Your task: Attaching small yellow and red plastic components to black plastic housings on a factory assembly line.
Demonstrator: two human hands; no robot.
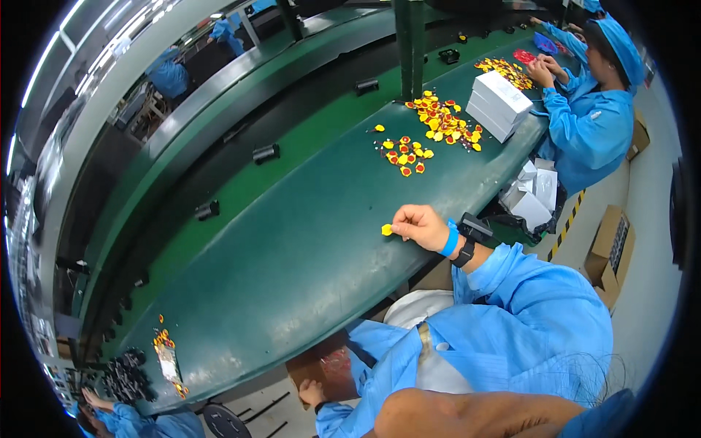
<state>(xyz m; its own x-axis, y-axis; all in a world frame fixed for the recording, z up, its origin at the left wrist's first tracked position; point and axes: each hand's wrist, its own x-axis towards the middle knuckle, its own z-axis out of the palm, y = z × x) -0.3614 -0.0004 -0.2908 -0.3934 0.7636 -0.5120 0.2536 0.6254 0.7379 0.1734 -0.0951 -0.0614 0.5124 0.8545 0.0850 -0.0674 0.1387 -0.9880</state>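
Note:
My right hand (418, 225), with a blue band and a dark watch on the wrist, pinches a small yellow piece (387, 230) between thumb and fingertips, just above the green tabletop (292, 248). Below the table edge, my left hand (312, 393) has its fingers curled at the rim of a brown cardboard box (299, 365). Some red material (336, 363) shows inside that box. Beyond my right hand lies a small group of yellow-and-red pieces (404, 155) with thin dark leads. A larger pile of the same pieces (445, 120) sits farther off.
White boxes (500, 102) stand stacked near a co-worker (595, 109) at the far right. A black-lined bin of white cartons (533, 193) is beside the table. Black parts (266, 153) lie spaced along the green conveyor (234, 175). At lower left, black parts (128, 376) are heaped near another person.

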